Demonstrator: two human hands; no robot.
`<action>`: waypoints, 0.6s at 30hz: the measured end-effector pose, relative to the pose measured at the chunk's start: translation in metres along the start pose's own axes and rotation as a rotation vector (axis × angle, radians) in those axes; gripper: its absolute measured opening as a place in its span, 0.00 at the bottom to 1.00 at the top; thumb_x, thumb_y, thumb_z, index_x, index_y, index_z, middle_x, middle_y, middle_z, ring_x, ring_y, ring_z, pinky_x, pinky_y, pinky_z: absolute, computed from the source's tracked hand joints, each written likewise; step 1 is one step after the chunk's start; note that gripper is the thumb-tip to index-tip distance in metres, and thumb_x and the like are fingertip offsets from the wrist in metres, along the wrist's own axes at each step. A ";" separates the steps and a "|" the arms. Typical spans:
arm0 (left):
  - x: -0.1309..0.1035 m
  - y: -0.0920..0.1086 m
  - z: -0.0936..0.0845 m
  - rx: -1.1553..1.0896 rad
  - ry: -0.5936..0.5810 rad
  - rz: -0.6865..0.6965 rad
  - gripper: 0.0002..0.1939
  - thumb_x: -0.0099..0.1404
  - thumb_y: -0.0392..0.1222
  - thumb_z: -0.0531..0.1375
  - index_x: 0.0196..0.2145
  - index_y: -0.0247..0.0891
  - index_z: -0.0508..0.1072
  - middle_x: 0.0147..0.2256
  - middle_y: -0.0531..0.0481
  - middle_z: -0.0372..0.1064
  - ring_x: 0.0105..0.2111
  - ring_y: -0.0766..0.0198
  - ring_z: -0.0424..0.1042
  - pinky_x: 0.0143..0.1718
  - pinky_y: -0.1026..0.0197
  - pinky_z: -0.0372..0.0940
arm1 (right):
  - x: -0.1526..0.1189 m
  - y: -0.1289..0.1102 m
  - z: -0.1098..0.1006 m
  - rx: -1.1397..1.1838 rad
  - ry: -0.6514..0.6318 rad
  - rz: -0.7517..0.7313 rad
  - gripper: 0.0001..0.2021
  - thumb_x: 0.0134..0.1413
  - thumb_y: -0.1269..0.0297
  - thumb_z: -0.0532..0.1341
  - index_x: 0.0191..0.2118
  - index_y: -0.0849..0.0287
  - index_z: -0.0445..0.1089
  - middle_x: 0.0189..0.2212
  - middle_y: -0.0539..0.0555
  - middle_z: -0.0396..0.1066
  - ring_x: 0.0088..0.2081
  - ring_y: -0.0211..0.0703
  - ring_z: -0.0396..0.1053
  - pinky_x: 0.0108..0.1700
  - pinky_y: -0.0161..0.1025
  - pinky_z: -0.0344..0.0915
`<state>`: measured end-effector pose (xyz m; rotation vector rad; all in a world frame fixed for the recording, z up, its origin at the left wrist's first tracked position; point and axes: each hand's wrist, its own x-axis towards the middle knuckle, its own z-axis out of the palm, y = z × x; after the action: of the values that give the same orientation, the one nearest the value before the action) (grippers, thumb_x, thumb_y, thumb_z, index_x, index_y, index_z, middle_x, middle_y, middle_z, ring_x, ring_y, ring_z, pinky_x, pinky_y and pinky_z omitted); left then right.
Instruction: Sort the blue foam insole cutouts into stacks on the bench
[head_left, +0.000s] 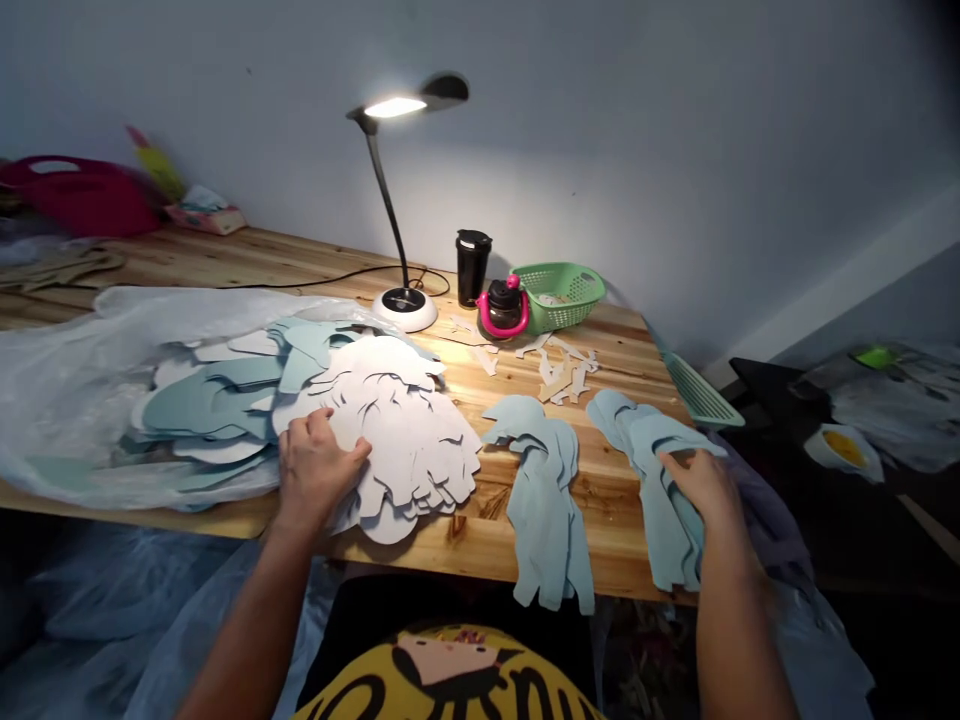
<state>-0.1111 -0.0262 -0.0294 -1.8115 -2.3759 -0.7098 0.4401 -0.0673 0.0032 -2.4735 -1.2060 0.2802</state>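
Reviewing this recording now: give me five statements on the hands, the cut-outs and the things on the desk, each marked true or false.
1. The left hand is at the white cut-outs. True.
2. The right hand is on the plastic bag. False: it is at the rightmost stack of pale blue cut-outs.
3. The desk lamp is lit. True.
4. The green basket stands left of the lamp. False: it stands to the lamp's right.
5. The black tumbler lies on its side. False: it stands upright.
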 end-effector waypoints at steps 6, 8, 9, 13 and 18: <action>0.005 0.002 -0.001 0.015 0.010 -0.034 0.33 0.57 0.47 0.62 0.57 0.27 0.67 0.47 0.32 0.69 0.49 0.41 0.68 0.55 0.46 0.65 | -0.028 -0.081 0.049 -0.012 0.045 -0.258 0.22 0.58 0.52 0.60 0.50 0.64 0.75 0.43 0.66 0.78 0.46 0.59 0.75 0.49 0.49 0.68; 0.004 0.004 -0.001 0.013 0.040 -0.036 0.32 0.58 0.46 0.60 0.58 0.27 0.67 0.47 0.33 0.69 0.49 0.42 0.68 0.55 0.47 0.64 | -0.048 -0.124 0.064 0.140 -0.082 -0.424 0.20 0.58 0.52 0.60 0.50 0.60 0.75 0.40 0.61 0.78 0.42 0.53 0.76 0.47 0.46 0.69; 0.003 0.004 -0.002 0.013 0.059 -0.041 0.32 0.58 0.45 0.60 0.58 0.27 0.66 0.47 0.33 0.69 0.49 0.42 0.68 0.55 0.47 0.64 | -0.060 -0.146 0.071 0.222 -0.163 -0.499 0.19 0.58 0.53 0.60 0.50 0.58 0.75 0.39 0.58 0.78 0.41 0.50 0.75 0.46 0.44 0.69; -0.002 0.007 -0.005 0.030 0.093 -0.085 0.31 0.60 0.44 0.59 0.59 0.28 0.66 0.46 0.34 0.69 0.49 0.42 0.69 0.53 0.47 0.65 | -0.111 -0.222 0.094 0.460 -0.527 -0.779 0.18 0.61 0.54 0.60 0.50 0.59 0.76 0.38 0.57 0.79 0.38 0.47 0.75 0.43 0.43 0.69; -0.005 0.007 -0.016 0.002 -0.062 -0.061 0.28 0.62 0.45 0.58 0.58 0.30 0.67 0.47 0.35 0.69 0.46 0.44 0.72 0.47 0.49 0.69 | -0.158 -0.285 0.129 0.642 -0.764 -0.876 0.15 0.63 0.55 0.59 0.49 0.56 0.75 0.41 0.55 0.77 0.42 0.47 0.72 0.46 0.44 0.68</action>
<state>-0.1065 -0.0353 -0.0150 -1.7932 -2.4797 -0.6660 0.0963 0.0000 0.0064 -1.1347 -1.9427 1.1743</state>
